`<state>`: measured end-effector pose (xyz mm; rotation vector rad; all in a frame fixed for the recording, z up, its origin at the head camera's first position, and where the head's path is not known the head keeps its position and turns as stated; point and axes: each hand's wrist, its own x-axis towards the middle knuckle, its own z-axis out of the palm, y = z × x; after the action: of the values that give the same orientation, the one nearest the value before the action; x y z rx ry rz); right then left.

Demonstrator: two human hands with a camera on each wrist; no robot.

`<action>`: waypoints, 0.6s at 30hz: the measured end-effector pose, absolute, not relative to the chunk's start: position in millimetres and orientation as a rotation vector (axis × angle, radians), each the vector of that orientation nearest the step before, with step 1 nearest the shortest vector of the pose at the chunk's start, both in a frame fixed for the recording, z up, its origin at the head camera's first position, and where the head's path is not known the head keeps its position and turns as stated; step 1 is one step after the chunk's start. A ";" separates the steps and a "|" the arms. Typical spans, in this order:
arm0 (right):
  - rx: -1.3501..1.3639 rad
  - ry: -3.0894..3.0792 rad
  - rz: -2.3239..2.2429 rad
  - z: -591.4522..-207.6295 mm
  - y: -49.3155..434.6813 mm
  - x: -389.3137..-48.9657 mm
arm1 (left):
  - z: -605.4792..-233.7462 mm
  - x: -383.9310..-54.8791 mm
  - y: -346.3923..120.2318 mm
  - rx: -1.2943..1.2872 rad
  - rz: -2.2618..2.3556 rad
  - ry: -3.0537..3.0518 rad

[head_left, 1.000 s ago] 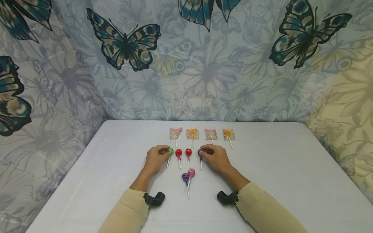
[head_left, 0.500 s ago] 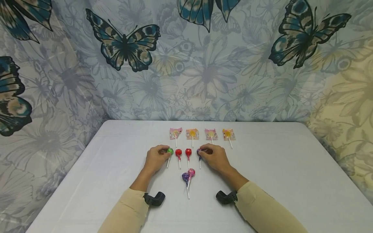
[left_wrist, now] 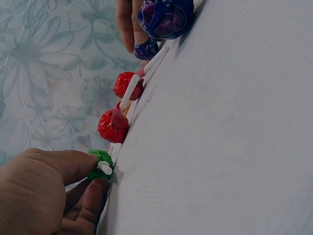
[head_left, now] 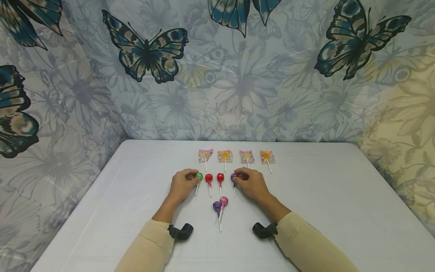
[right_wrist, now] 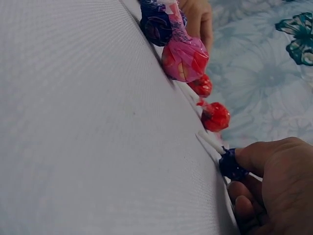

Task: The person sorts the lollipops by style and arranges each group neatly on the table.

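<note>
My left hand [head_left: 182, 185] pinches the head of a green lollipop [left_wrist: 101, 165] at the left end of a row; its white stick points toward me. At the row's right end, my right hand [head_left: 251, 183] pinches a dark blue lollipop [right_wrist: 232, 164] between thumb and fingers. Two red lollipops [head_left: 209, 177] lie side by side between the hands, sticks toward me. Nearer to me, a purple-blue lollipop [head_left: 216, 206] and a pink lollipop [right_wrist: 185, 59] lie together, their sticks crossing.
Behind the row, several flat lollipops in clear pink and orange wrappers [head_left: 225, 156] lie in a line on the white table [head_left: 316, 196]. A wall covering with butterflies [head_left: 147, 54] hangs right behind the table's far edge. Each wrist wears a black camera mount [head_left: 181, 232].
The right hand shifts the dark blue lollipop very slightly left, then back right. The left hand keeps its pinch on the green lollipop, and the other lollipops stay where they were.
</note>
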<state>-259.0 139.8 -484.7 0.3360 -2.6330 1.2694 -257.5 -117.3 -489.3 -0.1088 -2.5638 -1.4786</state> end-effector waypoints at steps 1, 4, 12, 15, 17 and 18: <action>0.335 -2.636 1.266 -484.7 139.9 -259.1 | -489.2 -257.7 -117.2 -0.109 -1.477 -2.564; 0.340 -2.638 1.255 -484.9 140.1 -259.9 | -488.9 -258.1 -116.9 -0.110 -1.470 -2.567; 0.348 -2.630 1.263 -484.9 139.7 -259.0 | -488.4 -256.9 -116.8 -0.098 -1.483 -2.562; 0.340 -2.628 1.282 -485.1 140.0 -258.8 | -488.4 -256.7 -116.5 -0.096 -1.483 -2.560; 0.330 -2.622 1.290 -485.1 140.7 -258.9 | -488.5 -257.0 -116.0 -0.097 -1.484 -2.559; 0.322 -2.620 1.292 -485.1 141.4 -258.9 | -488.6 -257.0 -115.7 -0.098 -1.485 -2.558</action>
<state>-258.9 141.4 -485.1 0.3221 -2.6197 1.2917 -257.0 -115.7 -488.6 -0.0982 -2.5578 -1.4850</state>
